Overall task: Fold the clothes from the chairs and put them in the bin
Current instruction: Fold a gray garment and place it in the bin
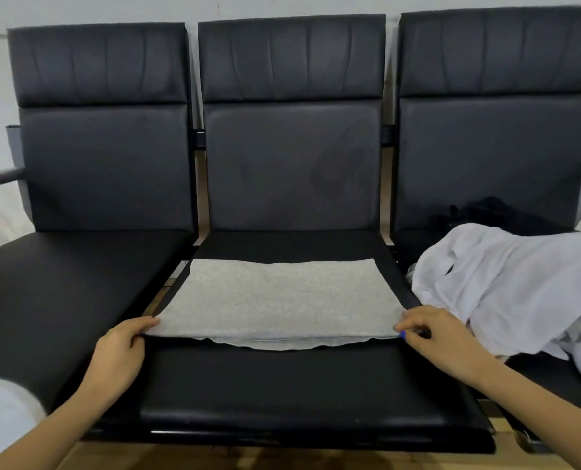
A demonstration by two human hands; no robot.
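Note:
A light grey garment [278, 300] lies folded into a flat rectangle on the middle chair's seat [282, 385]. My left hand [123, 347] pinches its near left corner, thumb on top. My right hand [434, 334] pinches the near right corner. A crumpled white garment [512, 286] is heaped on the right chair's seat, with a dark piece of clothing [492, 212] behind it against the backrest. A whitish rounded object [1, 412], cut off by the frame, shows at the lower left; I cannot tell whether it is the bin.
Three black padded chairs stand joined in a row against a white wall. The left chair's seat [62, 283] bears nothing. Metal armrests [1, 178] stick out at both ends of the row. Wooden floor [282, 461] shows below the front edge.

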